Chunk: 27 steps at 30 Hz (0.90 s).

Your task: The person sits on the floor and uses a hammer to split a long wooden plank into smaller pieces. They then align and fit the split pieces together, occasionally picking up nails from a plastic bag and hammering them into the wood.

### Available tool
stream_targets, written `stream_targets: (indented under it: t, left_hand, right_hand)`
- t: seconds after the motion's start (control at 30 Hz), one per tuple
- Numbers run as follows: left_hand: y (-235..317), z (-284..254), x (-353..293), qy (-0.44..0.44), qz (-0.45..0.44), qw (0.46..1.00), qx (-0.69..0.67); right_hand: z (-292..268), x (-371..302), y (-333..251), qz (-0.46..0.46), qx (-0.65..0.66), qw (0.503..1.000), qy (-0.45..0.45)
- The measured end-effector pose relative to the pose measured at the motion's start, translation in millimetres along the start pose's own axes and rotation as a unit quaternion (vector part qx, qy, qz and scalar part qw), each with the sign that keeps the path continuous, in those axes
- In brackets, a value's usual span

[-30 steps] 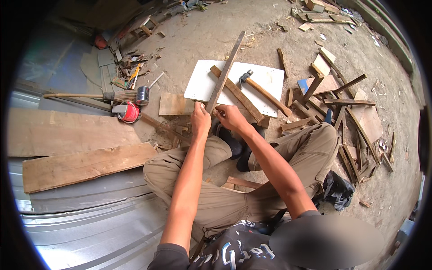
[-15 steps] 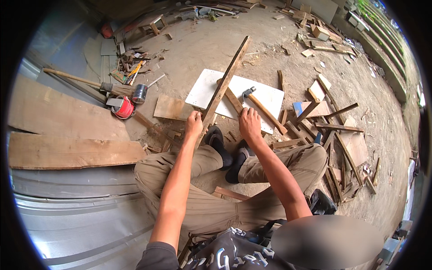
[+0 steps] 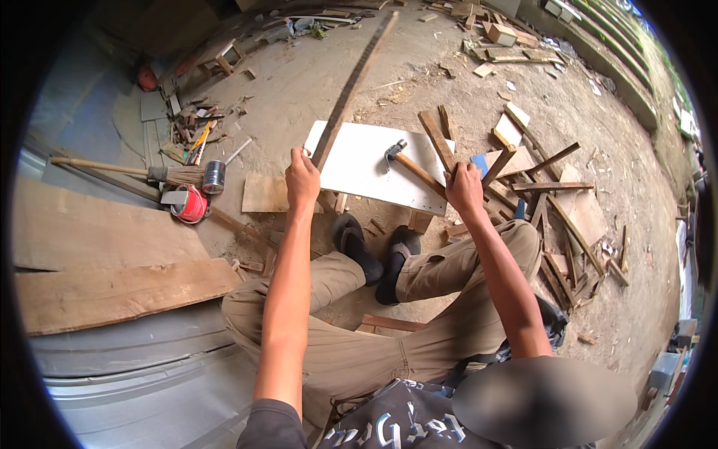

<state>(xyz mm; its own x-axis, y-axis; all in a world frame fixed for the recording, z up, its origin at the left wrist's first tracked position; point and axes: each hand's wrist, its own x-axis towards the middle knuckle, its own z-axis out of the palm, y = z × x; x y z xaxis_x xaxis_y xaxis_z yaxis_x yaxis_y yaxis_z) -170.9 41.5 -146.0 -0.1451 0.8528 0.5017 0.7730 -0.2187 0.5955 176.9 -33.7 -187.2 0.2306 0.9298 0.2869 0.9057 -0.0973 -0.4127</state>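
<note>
My left hand [image 3: 302, 178] is closed round the lower end of a long, narrow wooden strip [image 3: 354, 88], which slants up and away past the left side of a white board [image 3: 351, 172]. In my right hand [image 3: 465, 188] is the near end of a shorter wooden piece [image 3: 436, 138], beside the board's right edge. Between my hands a claw hammer [image 3: 421, 174] lies on the board, its metal head to the left and its wooden handle running toward my right hand. The board rests raised on wooden supports in front of my feet.
Scrap wood [image 3: 557, 187] is heaped on the right, with more debris farther off. To the left are a red bucket [image 3: 193, 205], a dark can [image 3: 215, 177], a broom [image 3: 176, 174] and large wooden planks [image 3: 120, 292] over metal sheeting [image 3: 142, 396].
My hands have moved apart. The long strip has swung left and away from me, and the short piece has gone from across the board to its right edge. The hammer stays on the board.
</note>
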Motion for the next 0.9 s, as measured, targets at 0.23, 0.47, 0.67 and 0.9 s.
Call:
stream_targets:
  t: [0.23, 0.47, 0.67, 0.9]
  left_hand:
    - [-16.7, 30.0, -29.5, -0.16, -0.054, 0.985, -0.046]
    - [-40.1, 38.6, -62.6, -0.232, -0.061, 0.965, -0.101]
    - [-62.0, 45.7, -72.3, -0.264, -0.168, 0.929, -0.197]
    - [-66.0, 35.3, -59.0, -0.314, -0.2, 0.903, -0.216]
  right_hand:
    - [23.8, -17.1, -21.5, -0.063, -0.104, 0.988, 0.095]
    - [38.6, -35.2, -40.0, -0.124, -0.163, 0.979, 0.02]
    - [38.2, -18.7, -42.9, -0.146, -0.21, 0.965, -0.054]
    - [31.2, -10.4, -42.4, -0.17, -0.204, 0.961, -0.072]
